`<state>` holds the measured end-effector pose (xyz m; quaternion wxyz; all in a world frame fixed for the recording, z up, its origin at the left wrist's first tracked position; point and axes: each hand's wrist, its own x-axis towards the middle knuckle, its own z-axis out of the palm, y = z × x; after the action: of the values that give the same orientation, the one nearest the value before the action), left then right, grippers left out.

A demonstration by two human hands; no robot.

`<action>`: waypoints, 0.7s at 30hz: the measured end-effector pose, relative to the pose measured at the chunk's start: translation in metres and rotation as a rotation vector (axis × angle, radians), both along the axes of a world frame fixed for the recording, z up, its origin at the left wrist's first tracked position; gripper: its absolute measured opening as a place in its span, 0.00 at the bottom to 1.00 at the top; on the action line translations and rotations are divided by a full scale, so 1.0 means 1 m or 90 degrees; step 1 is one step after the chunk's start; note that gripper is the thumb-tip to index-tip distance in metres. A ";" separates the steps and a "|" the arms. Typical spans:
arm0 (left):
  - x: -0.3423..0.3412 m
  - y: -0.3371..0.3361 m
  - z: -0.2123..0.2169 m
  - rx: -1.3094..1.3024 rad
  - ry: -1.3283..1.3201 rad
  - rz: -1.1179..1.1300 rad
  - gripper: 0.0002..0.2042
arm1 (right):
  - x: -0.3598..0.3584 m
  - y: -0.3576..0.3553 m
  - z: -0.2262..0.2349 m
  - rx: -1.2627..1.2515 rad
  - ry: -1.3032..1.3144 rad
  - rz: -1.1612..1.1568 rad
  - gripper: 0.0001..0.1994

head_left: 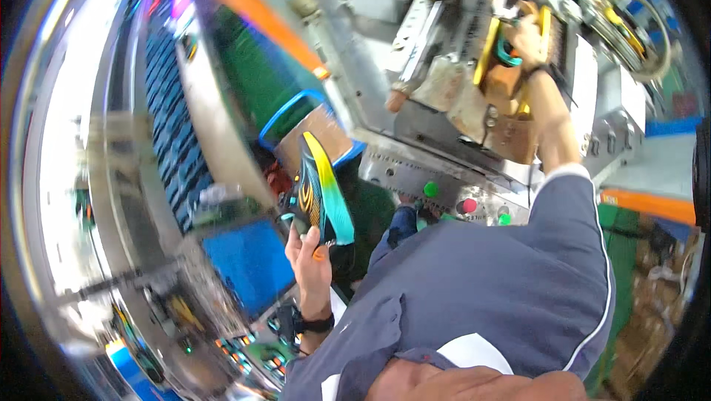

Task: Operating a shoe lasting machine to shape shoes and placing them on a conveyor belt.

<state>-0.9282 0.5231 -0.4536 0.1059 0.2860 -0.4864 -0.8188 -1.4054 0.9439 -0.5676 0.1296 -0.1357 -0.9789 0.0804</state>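
A black sneaker (315, 197) with orange markings and a thick yellow-to-teal sole is held up at the middle left. My left hand (312, 264) grips it by its lower end, thumb and fingers closed. My right arm reaches up into a metal machine (444, 82). There my right hand (527, 38) is curled between two yellow bars, somewhat blurred. Close by the fingers sits a teal-and-orange piece (506, 53), perhaps part of another shoe. What the right fingers hold is hidden.
Green and red buttons (469, 205) line the machine's front panel. A blue-rimmed cart (352, 151) carries a brown board beside the sneaker. Farther left run a conveyor with a dark blue patterned surface (164, 105) and a blue panel (248, 264). An orange bar (252, 12) crosses the top.
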 end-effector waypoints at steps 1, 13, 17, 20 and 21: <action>0.016 0.008 -0.005 -0.015 -0.081 0.130 0.23 | 0.019 -0.009 0.005 0.096 0.008 0.116 0.21; 0.130 0.062 -0.016 0.018 -0.257 0.339 0.12 | 0.327 -0.188 -0.136 -0.214 0.006 0.704 0.09; 0.214 0.061 -0.043 -0.123 -0.222 0.310 0.17 | 0.319 -0.185 -0.139 -0.158 0.038 0.718 0.07; 0.255 0.050 -0.038 0.075 -0.153 0.565 0.15 | 0.300 -0.234 -0.107 -0.316 0.088 0.681 0.11; 0.275 0.045 -0.038 0.092 -0.166 0.599 0.18 | 0.299 -0.259 -0.077 -0.371 0.122 0.706 0.10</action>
<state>-0.6529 0.5681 -0.4915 0.3820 0.5815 -0.2554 -0.6714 -1.1060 0.6852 -0.6446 0.1132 0.3697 -0.8258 0.4106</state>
